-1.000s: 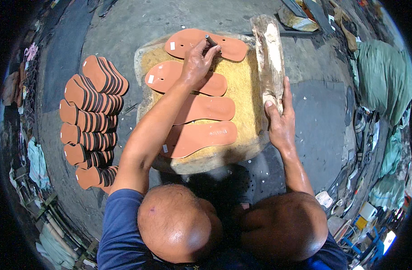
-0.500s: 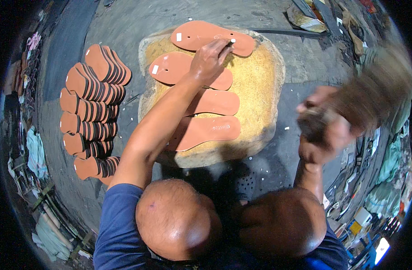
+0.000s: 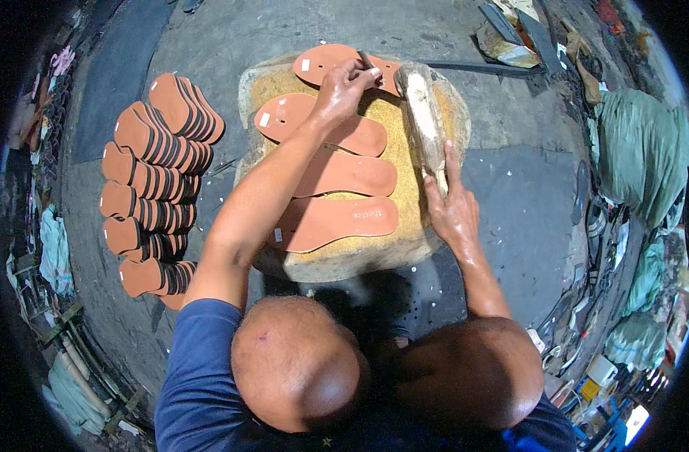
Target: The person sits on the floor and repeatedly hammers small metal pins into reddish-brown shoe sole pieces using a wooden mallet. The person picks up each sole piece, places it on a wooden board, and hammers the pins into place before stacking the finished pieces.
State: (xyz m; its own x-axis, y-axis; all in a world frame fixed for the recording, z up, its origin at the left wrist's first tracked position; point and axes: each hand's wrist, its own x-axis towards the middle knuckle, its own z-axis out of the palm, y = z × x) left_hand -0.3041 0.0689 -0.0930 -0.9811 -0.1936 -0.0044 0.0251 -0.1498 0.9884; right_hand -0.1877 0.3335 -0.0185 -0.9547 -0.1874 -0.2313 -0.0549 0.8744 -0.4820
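Pinched in my left hand [image 3: 343,92] is a short dark rod like a punch [image 3: 366,59], standing tilted over the farthest brown shoe sole [image 3: 320,63]. My right hand [image 3: 456,212] grips the near end of a rough wooden club [image 3: 423,120], whose thick worn head lies by that sole's heel end; whether they touch, I cannot tell. Below it on a yellowish block [image 3: 412,197] lie three more soles: a second [image 3: 352,133], a third [image 3: 356,175] and the nearest [image 3: 333,224]. My left forearm covers parts of the middle ones.
Rows of stacked brown and black soles [image 3: 160,166] stand on the dark floor at the left. A green sack [image 3: 640,154] and scattered clutter line the right side. Scraps [image 3: 509,41] lie at the far right, and my bent knees [image 3: 295,361] are in front of the block.
The club has swung left from beside the block to the farthest sole's heel end. My left hand has shifted slightly left, and the rod now shows above its fingers.
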